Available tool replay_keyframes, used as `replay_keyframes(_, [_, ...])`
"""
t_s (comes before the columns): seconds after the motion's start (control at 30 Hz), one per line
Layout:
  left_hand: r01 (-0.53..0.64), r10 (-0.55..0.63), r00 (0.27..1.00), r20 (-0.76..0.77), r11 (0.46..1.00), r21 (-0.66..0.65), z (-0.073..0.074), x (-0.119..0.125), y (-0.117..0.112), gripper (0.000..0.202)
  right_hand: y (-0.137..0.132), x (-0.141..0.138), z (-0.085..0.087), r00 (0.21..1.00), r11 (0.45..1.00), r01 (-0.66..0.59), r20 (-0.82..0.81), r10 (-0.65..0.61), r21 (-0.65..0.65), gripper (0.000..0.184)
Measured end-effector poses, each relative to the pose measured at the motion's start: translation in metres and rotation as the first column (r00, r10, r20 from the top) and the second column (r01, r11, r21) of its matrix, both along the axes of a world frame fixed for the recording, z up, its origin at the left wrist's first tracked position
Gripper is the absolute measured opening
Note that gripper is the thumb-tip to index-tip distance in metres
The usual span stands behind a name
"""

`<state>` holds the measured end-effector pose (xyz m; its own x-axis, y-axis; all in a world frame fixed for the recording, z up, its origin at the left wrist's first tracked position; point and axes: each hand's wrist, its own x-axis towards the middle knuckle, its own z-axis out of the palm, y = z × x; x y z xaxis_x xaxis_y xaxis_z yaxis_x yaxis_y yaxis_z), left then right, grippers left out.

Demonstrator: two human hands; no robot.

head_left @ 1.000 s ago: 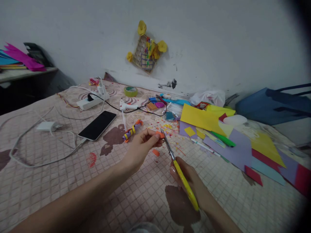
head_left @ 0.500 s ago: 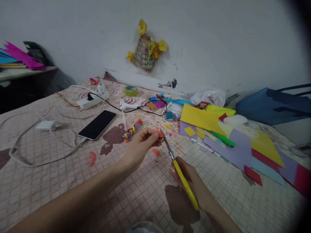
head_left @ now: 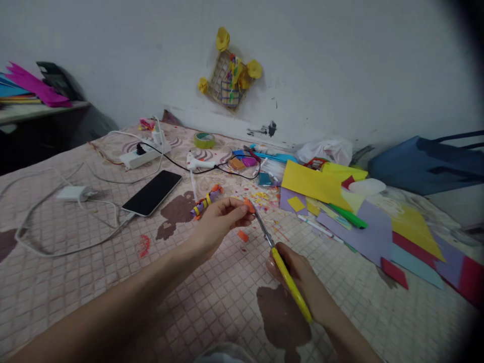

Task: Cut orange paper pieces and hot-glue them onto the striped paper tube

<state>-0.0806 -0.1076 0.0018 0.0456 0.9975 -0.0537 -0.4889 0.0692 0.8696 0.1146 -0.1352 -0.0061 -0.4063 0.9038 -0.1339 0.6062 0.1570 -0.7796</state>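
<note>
Between the thumb and fingers of my left hand (head_left: pixel 229 217) is a small orange piece of paper (head_left: pixel 249 204). My right hand (head_left: pixel 293 269) grips scissors (head_left: pixel 289 282) with yellow handles, its fingers partly hidden behind them. The metal blades point up and left, their tips at the lower edge of the orange piece. Another orange scrap (head_left: pixel 242 236) lies on the cloth just below my left hand. Beyond that hand rests a purple paper roll (head_left: pixel 204 203) with yellow bands and orange ends.
A phone (head_left: pixel 152 193) on a white cable and a power strip (head_left: pixel 145 155) lie to the left. Behind are a glue gun (head_left: pixel 202 164) and green tape (head_left: pixel 203 140). Coloured sheets (head_left: pixel 313 186) and a green pen (head_left: pixel 348 217) spread rightward, near a blue bag (head_left: pixel 419 166).
The scissors have drawn slightly down and right, so their tips sit lower against the orange piece. More of that piece shows above my left fingers.
</note>
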Motion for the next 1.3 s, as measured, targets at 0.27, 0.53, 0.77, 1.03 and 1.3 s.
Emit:
replay_keyframes(0.27, [0.014,-0.014,1.0,0.002,1.0,-0.013,0.003,-0.003,0.001,0.009,0.001,0.0,0.004,1.0,1.0,-0.012,0.008,0.012,0.011,0.028])
replay_keyframes(0.53, [0.008,-0.008,0.998,-0.056,1.0,-0.002,0.004,-0.006,0.003,0.012,0.002,0.003,0.004,0.997,0.998,-0.034,0.072,0.031,0.051,0.026])
replay_keyframes(0.77, [0.009,-0.008,0.986,-0.165,1.0,0.005,0.009,-0.01,0.003,0.011,0.002,0.003,0.005,0.994,0.997,-0.022,0.109,0.014,0.07,0.025])
replay_keyframes(1.03, [0.015,-0.015,0.99,-0.141,1.0,0.0,0.006,-0.01,0.004,0.012,0.003,0.003,0.002,0.995,0.998,-0.018,0.103,0.012,0.06,0.029])
replay_keyframes(1.3, [0.026,-0.026,1.0,-0.016,0.999,-0.041,0.006,-0.005,0.001,0.009,-0.001,-0.002,-0.003,0.999,0.998,-0.017,-0.04,0.014,-0.059,0.033])
